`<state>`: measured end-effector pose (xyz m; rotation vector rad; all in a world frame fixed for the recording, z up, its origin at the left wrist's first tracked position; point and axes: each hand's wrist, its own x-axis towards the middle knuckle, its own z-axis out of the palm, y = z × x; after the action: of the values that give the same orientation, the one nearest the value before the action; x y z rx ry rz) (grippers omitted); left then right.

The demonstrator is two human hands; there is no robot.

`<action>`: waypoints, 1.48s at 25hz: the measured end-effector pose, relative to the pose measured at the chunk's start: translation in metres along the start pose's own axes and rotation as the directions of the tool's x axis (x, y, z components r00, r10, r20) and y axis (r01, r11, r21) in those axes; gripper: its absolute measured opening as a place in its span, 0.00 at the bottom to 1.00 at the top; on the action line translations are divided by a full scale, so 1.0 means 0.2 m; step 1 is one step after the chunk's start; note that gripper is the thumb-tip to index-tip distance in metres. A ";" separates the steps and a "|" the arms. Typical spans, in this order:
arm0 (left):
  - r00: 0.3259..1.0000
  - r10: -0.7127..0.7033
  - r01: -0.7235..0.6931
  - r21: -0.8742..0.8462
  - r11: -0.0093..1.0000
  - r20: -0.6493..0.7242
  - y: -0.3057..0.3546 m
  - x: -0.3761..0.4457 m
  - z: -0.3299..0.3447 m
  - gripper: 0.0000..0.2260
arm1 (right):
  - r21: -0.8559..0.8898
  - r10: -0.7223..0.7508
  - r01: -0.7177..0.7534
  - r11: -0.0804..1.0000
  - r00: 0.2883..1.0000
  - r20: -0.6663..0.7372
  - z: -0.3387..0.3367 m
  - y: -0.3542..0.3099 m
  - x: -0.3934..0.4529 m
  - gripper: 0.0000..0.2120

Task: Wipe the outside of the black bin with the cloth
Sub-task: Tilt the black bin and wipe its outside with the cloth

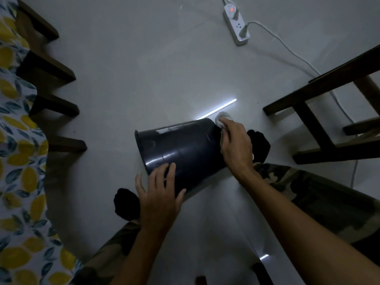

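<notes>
The black bin (185, 149) lies on its side on the grey floor, its open rim at the left and its base at the right. My left hand (158, 194) rests flat on the bin's near side close to the rim, fingers spread. My right hand (236, 142) presses a pale cloth (221, 120) against the bin's base end at the right. Most of the cloth is hidden under my fingers.
A dark wooden chair (320, 112) stands to the right, and dark wooden legs (51, 75) line the left beside a lemon-print fabric (18, 161). A white power strip (236, 25) with a cable lies at the top. My black-socked feet (259, 145) flank the bin.
</notes>
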<state>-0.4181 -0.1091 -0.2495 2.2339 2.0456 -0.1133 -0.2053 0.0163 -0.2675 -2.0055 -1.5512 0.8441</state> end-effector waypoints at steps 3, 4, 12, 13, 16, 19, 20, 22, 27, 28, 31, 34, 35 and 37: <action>0.998 0.008 -0.011 -0.046 0.999 -0.067 0.01 0.02 -0.08 0.37 | 0.060 -0.072 0.074 0.995 0.997 -0.019 -0.07 -0.12 -0.14 0.15; 0.999 -0.012 0.010 -0.056 0.998 -0.031 0.00 0.04 -0.09 0.40 | 0.068 -0.110 0.110 0.992 0.994 -0.008 -0.08 -0.16 -0.18 0.15; 0.950 -0.025 0.032 -0.017 0.999 0.310 -0.01 0.07 0.01 0.48 | -0.229 -0.391 0.545 0.806 0.782 0.486 0.24 -0.16 -0.52 0.25; 0.952 -0.042 0.048 -0.015 0.999 0.304 0.00 0.06 0.02 0.50 | -0.254 -0.409 0.593 0.764 0.750 0.520 0.29 -0.12 -0.49 0.26; 0.932 -0.170 0.208 -0.089 0.974 0.319 -0.01 0.03 0.05 0.65 | -0.293 -0.384 0.630 0.719 0.713 0.587 0.41 -0.12 -0.35 0.26; 0.912 -0.214 0.266 -0.108 0.958 0.350 -0.02 0.02 0.03 0.71 | -0.395 -0.241 0.500 0.770 0.802 0.546 0.47 -0.16 -0.12 0.25; 0.911 -0.212 0.264 -0.103 0.959 0.354 -0.02 0.04 0.02 0.71 | -0.431 -0.185 0.439 0.788 0.837 0.514 0.45 -0.14 -0.03 0.24; 0.914 -0.201 0.250 -0.100 0.963 0.352 -0.02 0.07 0.02 0.70 | -0.468 -0.141 0.362 0.806 0.886 0.442 0.33 -0.02 0.03 0.24; 0.939 -0.163 0.213 -0.140 0.967 0.303 -0.01 0.04 0.07 0.64 | -0.318 -0.371 0.598 0.736 0.748 0.550 0.21 0.10 -0.59 0.27; 0.949 -0.160 0.207 -0.150 0.967 0.273 -0.02 0.03 0.08 0.60 | -0.269 -0.399 0.633 0.726 0.706 0.585 0.24 0.05 -0.62 0.26; 0.946 -0.168 0.209 -0.124 0.970 0.277 -0.06 0.08 0.07 0.62 | -0.279 -0.429 0.663 0.694 0.693 0.579 0.38 -0.10 -0.38 0.24; 0.917 -0.194 0.252 -0.129 0.959 0.349 -0.06 0.12 0.02 0.71 | -0.382 -0.243 0.458 0.803 0.836 0.493 0.44 -0.13 -0.04 0.21; 0.917 -0.204 0.263 -0.134 0.955 0.344 -0.05 0.11 0.02 0.71 | -0.405 -0.186 0.400 0.822 0.861 0.473 0.43 -0.12 0.05 0.21; 0.912 -0.210 0.273 -0.139 0.952 0.351 -0.03 0.10 0.03 0.71 | -0.405 -0.196 0.385 0.830 0.879 0.435 0.36 -0.01 0.12 0.19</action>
<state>-0.4220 -0.0899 -0.2579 1.7082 2.0386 -0.2875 -0.2538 0.0389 -0.3222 -1.8984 -2.4317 0.8027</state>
